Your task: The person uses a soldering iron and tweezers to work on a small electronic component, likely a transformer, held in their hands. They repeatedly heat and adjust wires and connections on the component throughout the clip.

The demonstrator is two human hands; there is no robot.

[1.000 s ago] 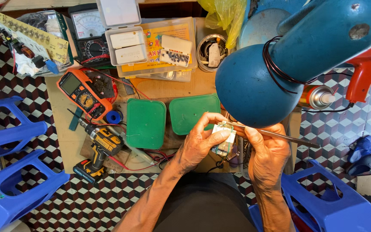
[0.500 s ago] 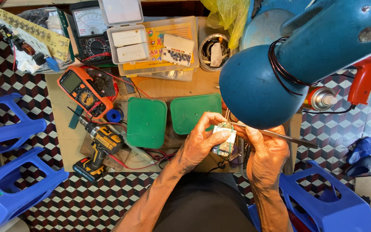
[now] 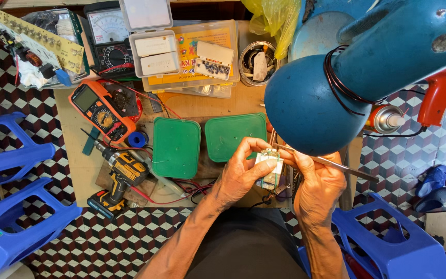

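Circuit board (image 3: 270, 168), small and pale, sits pinched in the left hand (image 3: 243, 173) above the near edge of the surface (image 3: 73, 155); it looks light, stiff and fragile, best held by its edges. The right hand (image 3: 318, 188) grips a thin metal tool (image 3: 331, 164) at the board. Counted: two green lids (image 3: 176, 147), one cordless drill (image 3: 117, 175), two multimeters (image 3: 99, 111), three blue stools (image 3: 11, 155).

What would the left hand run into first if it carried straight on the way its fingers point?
The left hand points right, so it would likely meet the right hand just past the small circuit board it holds; depth is unclear.
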